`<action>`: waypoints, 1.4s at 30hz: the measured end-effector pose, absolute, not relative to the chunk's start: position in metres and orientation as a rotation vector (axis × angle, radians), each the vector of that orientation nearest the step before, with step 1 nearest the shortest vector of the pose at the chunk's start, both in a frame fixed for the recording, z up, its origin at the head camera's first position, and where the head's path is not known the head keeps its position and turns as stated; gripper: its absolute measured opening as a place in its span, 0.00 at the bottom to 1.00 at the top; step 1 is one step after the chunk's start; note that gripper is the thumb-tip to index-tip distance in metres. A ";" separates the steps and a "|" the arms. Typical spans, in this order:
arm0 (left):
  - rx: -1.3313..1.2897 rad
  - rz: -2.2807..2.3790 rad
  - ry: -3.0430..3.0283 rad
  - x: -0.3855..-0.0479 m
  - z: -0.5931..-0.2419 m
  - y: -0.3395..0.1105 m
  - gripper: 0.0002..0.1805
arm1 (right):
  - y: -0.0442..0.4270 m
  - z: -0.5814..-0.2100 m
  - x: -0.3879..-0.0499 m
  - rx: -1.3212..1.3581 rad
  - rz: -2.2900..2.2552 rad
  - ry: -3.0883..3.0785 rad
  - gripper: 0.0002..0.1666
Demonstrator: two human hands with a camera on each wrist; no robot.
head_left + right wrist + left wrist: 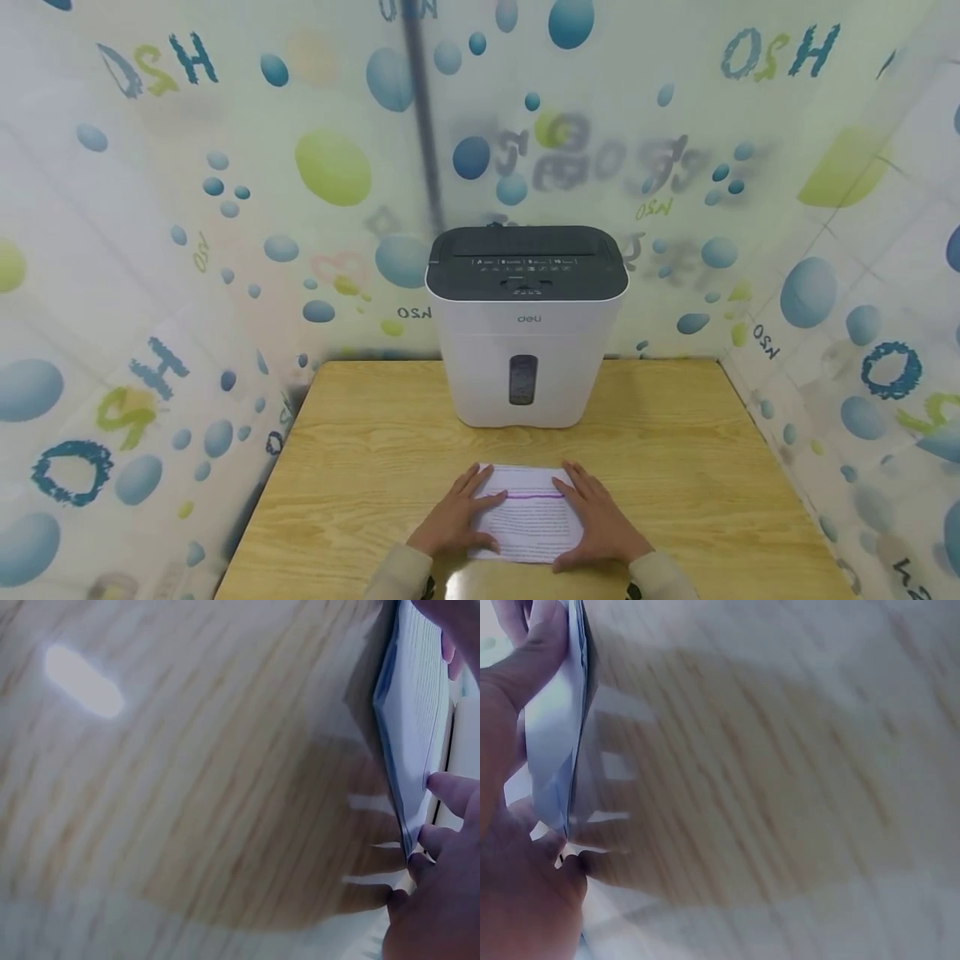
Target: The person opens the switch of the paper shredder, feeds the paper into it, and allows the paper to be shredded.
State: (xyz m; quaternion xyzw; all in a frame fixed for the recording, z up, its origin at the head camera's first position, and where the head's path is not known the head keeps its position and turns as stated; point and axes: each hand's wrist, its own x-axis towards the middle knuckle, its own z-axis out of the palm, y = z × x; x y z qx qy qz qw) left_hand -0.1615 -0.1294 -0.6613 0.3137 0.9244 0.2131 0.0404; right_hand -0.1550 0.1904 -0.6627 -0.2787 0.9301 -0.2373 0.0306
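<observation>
On the table in front of me lies a stack of printed paper sheets, with a purple line across its upper part. My left hand holds its left side, fingers and thumb spread around the edges. On the opposite side my right hand grips the stack in much the same way. From the left wrist, the near edge of the paper stack shows between thumb and fingers of the left hand. In the right wrist view the fingers of the right hand touch the paper stack at its corner and face.
Behind the paper stands a white paper shredder with a dark top and a small front window. The wooden table extends to both sides. A patterned curtain-like backdrop encloses the back and sides.
</observation>
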 end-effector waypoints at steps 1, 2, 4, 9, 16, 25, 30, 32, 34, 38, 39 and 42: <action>0.962 0.638 2.843 -0.162 -0.662 -0.129 0.46 | 0.190 -0.662 -0.155 -0.862 -0.731 2.866 0.79; 0.963 0.634 2.852 -0.162 -0.662 -0.129 0.45 | 0.190 -0.662 -0.155 -0.864 -0.728 2.868 0.79; 0.955 0.637 2.864 -0.163 -0.662 -0.128 0.43 | 0.190 -0.661 -0.155 -0.866 -0.722 2.865 0.78; 0.921 0.668 2.866 -0.163 -0.661 -0.127 0.41 | 0.189 -0.658 -0.154 -0.844 -0.752 2.810 0.76; 0.916 0.675 2.822 -0.164 -0.661 -0.130 0.43 | 0.190 -0.653 -0.161 -0.770 -0.812 2.667 0.54; 0.837 0.910 2.615 -0.169 -0.657 -0.137 0.36 | 0.190 -0.651 -0.164 -0.689 -0.992 2.662 0.18; 0.823 1.122 2.579 -0.173 -0.651 -0.142 0.22 | 0.189 -0.657 -0.167 -0.676 -1.005 2.763 0.15; 0.845 1.154 2.630 -0.174 -0.651 -0.142 0.18 | 0.188 -0.658 -0.168 -0.668 -1.023 2.783 0.14; 0.882 1.182 2.691 -0.174 -0.652 -0.140 0.15 | 0.188 -0.656 -0.168 -0.647 -1.053 2.783 0.14; 0.925 1.266 2.794 -0.175 -0.655 -0.135 0.10 | 0.192 -0.648 -0.168 -0.647 -1.136 2.764 0.12; 0.917 1.281 2.811 -0.176 -0.656 -0.134 0.09 | 0.194 -0.646 -0.168 -0.672 -1.139 2.764 0.11; 0.858 1.329 2.830 -0.175 -0.655 -0.132 0.08 | 0.200 -0.640 -0.170 -0.744 -1.156 2.714 0.09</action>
